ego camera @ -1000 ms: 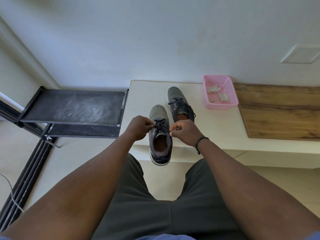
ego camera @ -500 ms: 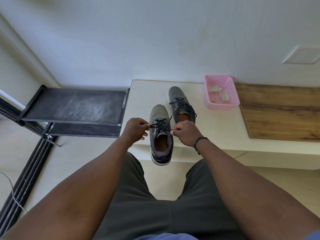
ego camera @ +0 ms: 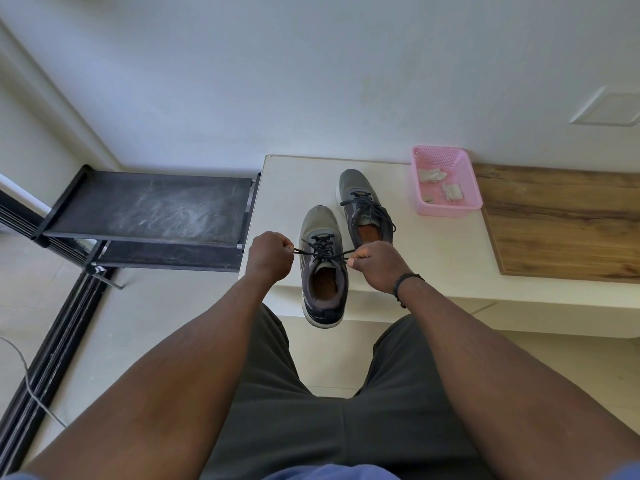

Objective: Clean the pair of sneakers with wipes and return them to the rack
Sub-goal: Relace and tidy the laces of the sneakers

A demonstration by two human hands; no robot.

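the near sneaker (ego camera: pixel 323 268) lay lengthwise away from the person on the bench (ego camera: pixel 433 251), heel overhanging its front edge. the left hand (ego camera: pixel 270 258) and right hand (ego camera: pixel 377 266) flanked it, each grip pinching a lace (ego camera: pixel 323 252) end drawn taut sideways. the far sneaker (ego camera: pixel 363 206) sat just beyond. the rack (ego camera: pixel 145 209) stood left, nearer the left hand, nothing between; the pink basket (ego camera: pixel 446 183) of used wipes sat to the right.

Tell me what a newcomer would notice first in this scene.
First, the two hands, left hand and right hand, each pinching an end of the black laces of the near sneaker, whose heel hangs over the white ledge. The second sneaker lies just behind it. Next, the pink basket of crumpled wipes by the wall, and the black rack at left.
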